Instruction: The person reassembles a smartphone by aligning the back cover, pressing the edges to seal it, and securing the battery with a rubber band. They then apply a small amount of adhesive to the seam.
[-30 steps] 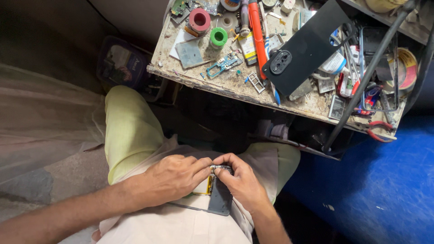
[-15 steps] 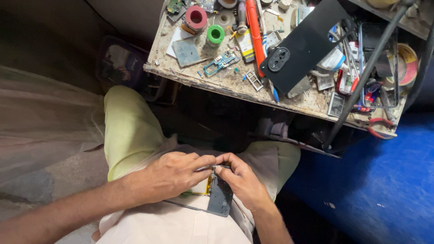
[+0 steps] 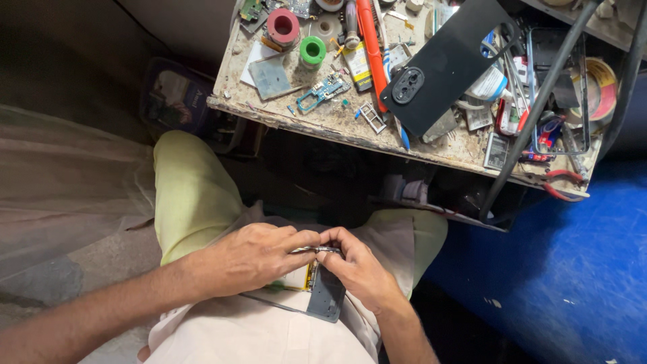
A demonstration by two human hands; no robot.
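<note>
On my lap lies an opened phone (image 3: 325, 296), dark, with a yellowish inside showing under my fingers. My left hand (image 3: 253, 256) rests over its left part and pinches a thin metal tool (image 3: 317, 249), probably tweezers, at the phone's top edge. My right hand (image 3: 357, 269) grips the phone's right side, with its fingertips meeting the left hand's at the tool. Most of the phone's inside is hidden by both hands.
A worn workbench (image 3: 317, 125) stands ahead, crowded with a black phone back cover (image 3: 445, 64), red (image 3: 283, 25) and green (image 3: 312, 50) spools, a small circuit board (image 3: 323, 91), an orange-handled tool (image 3: 373, 40), tape roll (image 3: 600, 87) and pliers (image 3: 563, 185). A black lamp arm (image 3: 539, 101) crosses it. Blue floor lies right.
Both hands stay on the phone in my lap with only slight finger shifts. The view has tilted a little, so the bench sits higher in frame.
</note>
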